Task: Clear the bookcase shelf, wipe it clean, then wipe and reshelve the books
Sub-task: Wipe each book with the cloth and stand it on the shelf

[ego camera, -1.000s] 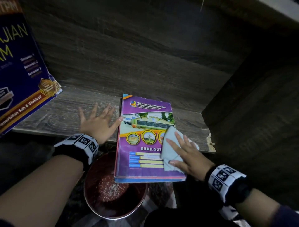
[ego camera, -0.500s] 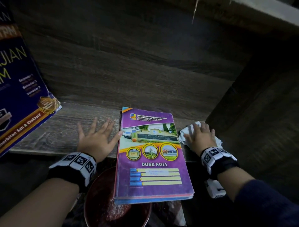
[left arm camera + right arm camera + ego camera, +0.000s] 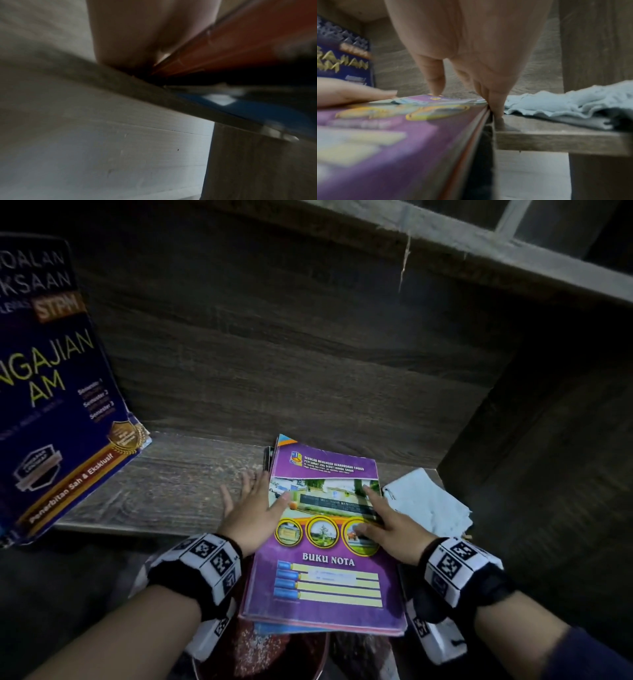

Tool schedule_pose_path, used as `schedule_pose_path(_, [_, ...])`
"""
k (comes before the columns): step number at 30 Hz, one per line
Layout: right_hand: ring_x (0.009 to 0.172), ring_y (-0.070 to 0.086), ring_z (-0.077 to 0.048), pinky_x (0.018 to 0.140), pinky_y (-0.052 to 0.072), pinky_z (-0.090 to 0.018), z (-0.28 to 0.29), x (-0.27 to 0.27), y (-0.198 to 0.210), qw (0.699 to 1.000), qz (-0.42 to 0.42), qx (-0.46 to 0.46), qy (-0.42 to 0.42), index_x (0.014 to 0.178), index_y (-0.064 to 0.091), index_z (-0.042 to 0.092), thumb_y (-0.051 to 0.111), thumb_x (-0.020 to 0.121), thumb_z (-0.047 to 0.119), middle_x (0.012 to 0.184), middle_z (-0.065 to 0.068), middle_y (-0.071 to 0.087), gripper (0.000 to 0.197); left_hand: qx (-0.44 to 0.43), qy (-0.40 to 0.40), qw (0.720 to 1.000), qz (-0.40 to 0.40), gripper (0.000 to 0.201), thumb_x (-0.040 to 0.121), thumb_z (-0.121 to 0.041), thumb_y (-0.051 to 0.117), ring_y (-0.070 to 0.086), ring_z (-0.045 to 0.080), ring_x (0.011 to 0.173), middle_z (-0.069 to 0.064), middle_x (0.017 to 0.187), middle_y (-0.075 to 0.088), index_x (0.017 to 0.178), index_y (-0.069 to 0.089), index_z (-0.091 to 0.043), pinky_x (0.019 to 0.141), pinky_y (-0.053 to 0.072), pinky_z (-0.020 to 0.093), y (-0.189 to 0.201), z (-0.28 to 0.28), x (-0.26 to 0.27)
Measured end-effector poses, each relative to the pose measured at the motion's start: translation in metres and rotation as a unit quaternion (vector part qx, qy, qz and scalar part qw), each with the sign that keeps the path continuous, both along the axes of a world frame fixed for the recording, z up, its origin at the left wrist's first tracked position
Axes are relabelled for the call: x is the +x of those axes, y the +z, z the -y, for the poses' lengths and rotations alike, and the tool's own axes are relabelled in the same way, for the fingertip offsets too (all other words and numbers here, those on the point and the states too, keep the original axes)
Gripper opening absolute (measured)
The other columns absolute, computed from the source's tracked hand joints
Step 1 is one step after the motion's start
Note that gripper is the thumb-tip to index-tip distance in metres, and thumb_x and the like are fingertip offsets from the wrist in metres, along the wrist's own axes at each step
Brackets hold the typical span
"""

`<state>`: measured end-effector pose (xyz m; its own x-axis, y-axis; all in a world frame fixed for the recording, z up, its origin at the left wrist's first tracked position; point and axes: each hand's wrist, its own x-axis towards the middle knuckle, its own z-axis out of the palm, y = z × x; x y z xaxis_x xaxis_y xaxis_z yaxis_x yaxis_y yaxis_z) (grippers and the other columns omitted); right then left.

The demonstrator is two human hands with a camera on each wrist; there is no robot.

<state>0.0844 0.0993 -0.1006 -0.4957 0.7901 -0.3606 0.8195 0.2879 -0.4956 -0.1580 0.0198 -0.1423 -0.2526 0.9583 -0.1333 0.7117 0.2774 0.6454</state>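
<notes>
- Nearest of all, low in the head view, is a round dark red bowl [image 3: 274, 655]. It sits under the near end of the books.
- A small stack of thin books lies flat with a purple notebook [image 3: 329, 546] on top. The cover says "BUKU NOTA". The far half of the stack rests on the shelf [image 3: 164, 491], and the near half sticks out past the shelf's front edge, over the bowl.
- The left hand [image 3: 251, 513] lies on the left side of the stack. Its fingers are straight and spread out. The thumb lies on the purple cover and the other fingers point away along the shelf. It is not gripping anything.
- The right hand [image 3: 387, 527] is at the right edge of the stack. In the right wrist view the thumb [image 3: 435, 81] presses down on the cover, and the other fingers [image 3: 494, 102] go down the side of the books to the shelf. It holds the right edge of the stack between thumb and fingers.
- Just to the right of that hand, a crumpled pale blue cloth [image 3: 428, 501] lies on the shelf in the right corner. No hand is touching it.
- Far to the left, a big dark blue book [image 3: 51, 405] stands tilted on the shelf.
- Behind everything is the dark wooden back wall [image 3: 291, 354] of the bookcase.
</notes>
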Motion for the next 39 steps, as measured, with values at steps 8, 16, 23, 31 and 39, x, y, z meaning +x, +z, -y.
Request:
schedule_pose_path(8, [0.139, 0.033, -0.014, 0.113, 0.028, -0.029, -0.011, 0.006, -0.011, 0.991, -0.109, -0.01, -0.081, 0.149, 0.018, 0.043, 0.059, 0.086, 0.053, 0.146, 0.011, 0.034, 0.075, 0.171, -0.032, 0.955, 0.241, 0.056, 0.104, -0.034, 0.035, 0.038, 0.006, 0.134, -0.014, 0.155, 0.023, 0.152, 0.01, -0.043, 0.116, 0.027, 0.037, 0.023, 0.001, 0.024])
schedule_pose_path(16, [0.127, 0.048, -0.015, 0.113, 0.034, -0.039, -0.019, 0.015, 0.0, 0.944, -0.257, -0.03, -0.203, 0.15, 0.024, 0.036, 0.048, 0.099, 0.039, 0.14, 0.005, 0.051, 0.057, 0.224, 0.001, 0.847, 0.483, 0.05, 0.104, -0.018, 0.042, 0.045, 0.016, 0.134, -0.008, 0.143, 0.049, 0.143, 0.032, -0.046, 0.113, 0.035, 0.041, 0.055, 0.01, 0.02])
schedule_pose_path(23, [0.102, 0.066, -0.019, 0.086, 0.054, -0.042, -0.007, 0.003, 0.019, 0.844, -0.448, -0.092, -0.281, 0.123, 0.058, 0.032, 0.036, 0.104, 0.031, 0.114, 0.002, 0.069, 0.029, 0.287, -0.066, 0.833, 0.468, 0.049, 0.095, -0.039, 0.043, 0.042, 0.017, 0.137, -0.011, 0.147, 0.047, 0.141, 0.035, -0.055, 0.116, 0.026, 0.053, 0.079, 0.032, 0.04])
schedule_pose_path(31, [0.125, 0.051, -0.012, 0.108, 0.037, -0.028, 0.016, -0.03, 0.072, 0.823, -0.46, 0.209, -0.261, 0.138, 0.051, 0.016, 0.038, 0.104, 0.024, 0.134, 0.0, 0.057, 0.038, 0.406, -0.013, 0.847, 0.343, 0.048, 0.103, -0.03, 0.034, 0.038, -0.001, 0.136, -0.032, 0.143, 0.041, 0.142, 0.025, -0.058, 0.115, 0.033, 0.039, 0.107, 0.059, 0.032])
schedule_pose_path(39, [0.115, 0.047, 0.006, 0.085, 0.034, 0.004, 0.022, -0.167, 0.123, 0.785, -0.57, 0.173, -0.169, 0.139, 0.049, 0.017, 0.043, 0.102, 0.021, 0.128, 0.017, 0.051, 0.038, 0.506, 0.127, 0.834, 0.18, 0.052, 0.105, -0.021, 0.028, 0.046, -0.004, 0.128, -0.032, 0.143, 0.039, 0.151, 0.013, -0.042, 0.105, 0.035, 0.013, 0.122, 0.086, -0.062])
